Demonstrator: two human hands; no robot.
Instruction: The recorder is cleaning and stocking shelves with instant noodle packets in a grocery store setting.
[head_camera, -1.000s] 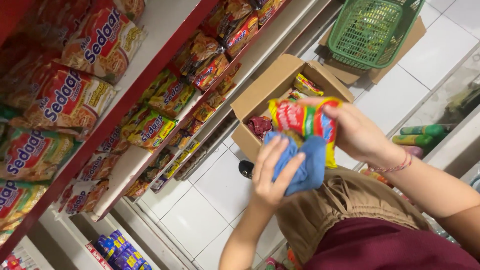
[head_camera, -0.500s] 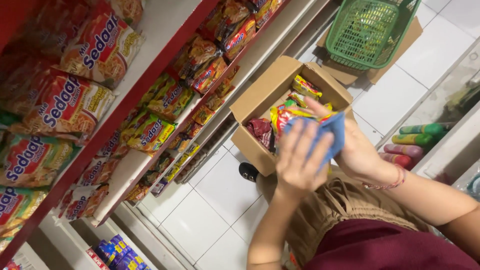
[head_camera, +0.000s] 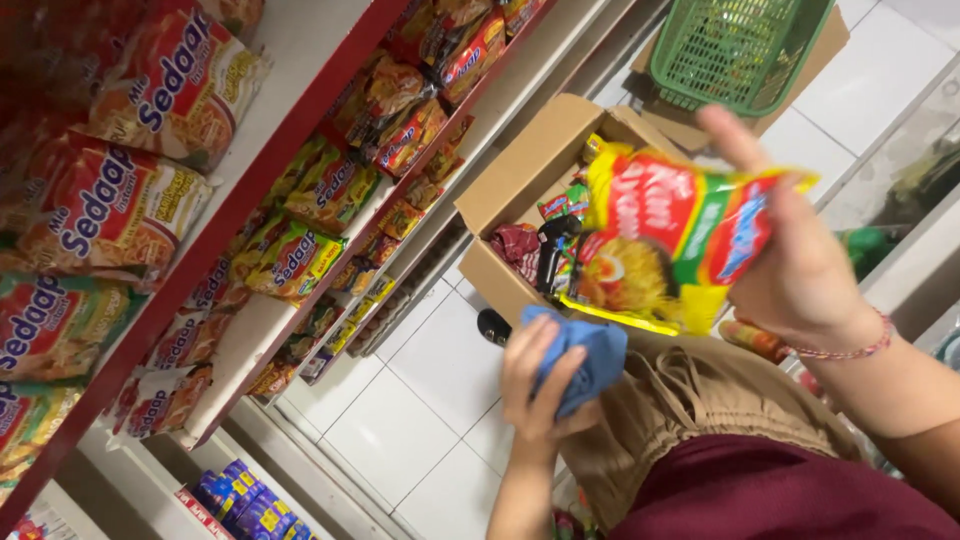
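Packet now lifted, right of frame, in right hand; left hand just below squeezes blue cloth. Packet's long side slants.

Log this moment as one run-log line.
left hand: grips blue cloth | right hand: holds up noodle packet | below: open cardboard box of packets | left: stocked shelves

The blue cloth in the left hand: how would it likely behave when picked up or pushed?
The blue cloth is bunched and folded inside the left hand, so it is probably floppy and would drape rather than hold a shape. It looks light, since curled fingers alone keep it up. Pushed, it would likely crumple or drag instead of sliding cleanly or rolling.
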